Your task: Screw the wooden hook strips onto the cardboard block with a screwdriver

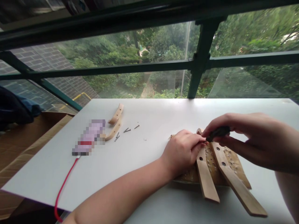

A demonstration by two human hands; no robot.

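My right hand (247, 137) grips a short, dark-handled screwdriver (218, 133), its tip pointing left. Thumb and fingers of my left hand (183, 151) are pinched together right at that tip; whatever they hold is hidden. Both hands are over the upper end of a pale wooden strip (207, 183) that has a dark screw or hole in it. Beside it on the right lies a second wooden strip (243, 189) with two dark round spots. Both strips rest on a worn brown board (241, 174), pitted and flecked with white, and their lower ends overhang its near edge.
On the white table (140, 174), several loose screws (127, 130) lie left of centre. Two curved wooden pieces (113, 129) are near a blurred phone (91, 137) with a red cable (65, 183). A cardboard box (35, 149) stands left; windows (144, 81) line the far edge.
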